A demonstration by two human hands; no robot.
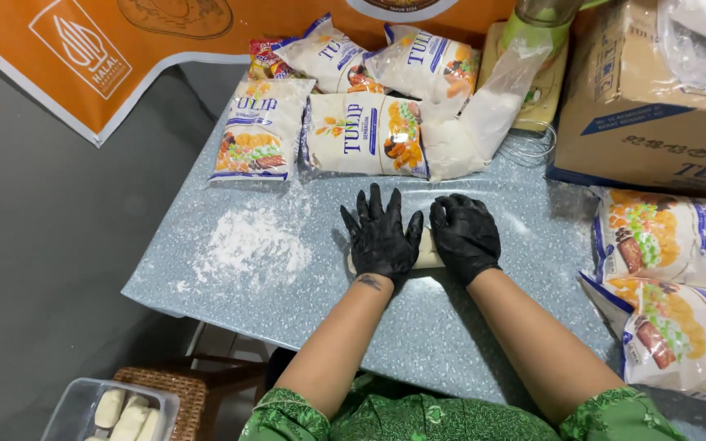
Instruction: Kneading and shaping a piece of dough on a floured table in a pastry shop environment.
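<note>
Pressing down on a pale dough roll mid-counter, the gloved left hand has fingers spread flat; the right hand curls its fingers over it.

both gloved hands press what seems dough.

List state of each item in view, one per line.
left hand: gloved, flat on the dough, fingers spread
right hand: gloved, fingers curled over the dough
dough: pale roll, mostly covered by both hands
flour pile: scattered loose on table
flour bags: sealed, lying flat
clear plastic bag: partly full, leaning
plastic tub: uncovered, holds dough pieces
cardboard box: closed
</note>
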